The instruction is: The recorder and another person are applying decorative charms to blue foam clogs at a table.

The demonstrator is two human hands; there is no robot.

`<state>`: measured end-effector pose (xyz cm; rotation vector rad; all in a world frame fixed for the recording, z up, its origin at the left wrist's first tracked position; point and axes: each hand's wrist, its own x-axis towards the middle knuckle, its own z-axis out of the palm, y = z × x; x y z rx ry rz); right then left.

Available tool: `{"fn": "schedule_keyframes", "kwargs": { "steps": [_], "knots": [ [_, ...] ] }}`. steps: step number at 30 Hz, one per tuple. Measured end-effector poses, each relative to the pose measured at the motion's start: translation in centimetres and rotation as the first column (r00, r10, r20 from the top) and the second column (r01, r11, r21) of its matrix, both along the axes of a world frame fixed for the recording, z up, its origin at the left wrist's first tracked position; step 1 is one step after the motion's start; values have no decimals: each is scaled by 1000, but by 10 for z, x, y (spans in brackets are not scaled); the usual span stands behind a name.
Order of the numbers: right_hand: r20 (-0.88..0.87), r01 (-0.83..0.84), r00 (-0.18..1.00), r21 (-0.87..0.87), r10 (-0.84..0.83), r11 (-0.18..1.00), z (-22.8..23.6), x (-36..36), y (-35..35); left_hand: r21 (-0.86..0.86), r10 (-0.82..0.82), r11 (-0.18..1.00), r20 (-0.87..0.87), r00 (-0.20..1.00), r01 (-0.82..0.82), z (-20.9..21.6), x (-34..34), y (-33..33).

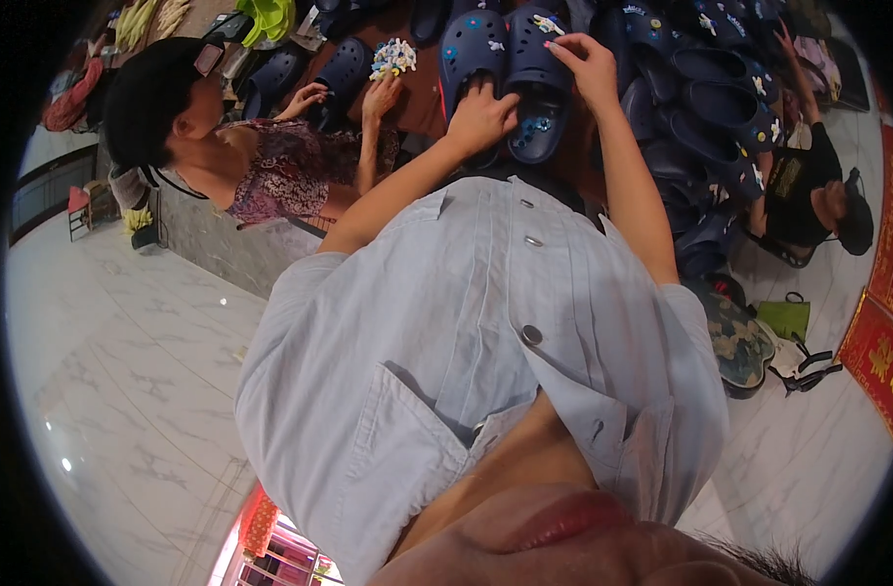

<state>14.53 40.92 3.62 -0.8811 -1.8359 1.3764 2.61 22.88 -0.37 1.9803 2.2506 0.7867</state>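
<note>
Two navy clogs lie side by side in front of me, a left one (471, 61) and a right one (534, 73), both with small coloured charms on their uppers. My left hand (479, 119) is at the left clog's foot opening, fingers bent into it and fingertips hidden, the thumb out toward the right clog. My right hand (588, 70) is over the right clog's toe, thumb and forefinger pinched at a small pale charm (548, 25). Small blue pieces (534, 127) lie inside the right clog's opening; their kind is too small to tell.
On the left, a person in a black cap (153, 98) sits beside another navy clog (344, 73), a hand near a heap of pale charms (395, 57). Piled navy clogs (710, 107) crowd the right. Beyond them sits another person (808, 195). A brown tabletop (425, 98) shows between.
</note>
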Motion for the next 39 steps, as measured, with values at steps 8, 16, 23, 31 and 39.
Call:
{"fn": "schedule_keyframes", "kwargs": {
  "steps": [8, 16, 23, 31, 39],
  "knots": [
    [279, -221, 950, 290, 138, 931, -14, -48, 20, 20, -5, 1000, 22, 1000, 5, -1, -1, -2],
    [463, -415, 880, 639, 106, 648, -13, -49, 21, 33, -6, 999, 14, 1000, 6, -2, 0, -4],
    [655, -625, 753, 741, -63, 246, 10, -44, 11, 38, 4, 999, 9, 1000, -4, -4, 1, -6],
    [778, -788, 613, 615, -136, -31, 18, -48, 3, 31, 40, 999, -41, 998, -39, -6, 5, -1],
    [662, -641, 745, 679, 80, 358, 8, -41, 27, 26, 53, 998, -55, 997, -52, -5, 5, 3]
  ]
}}
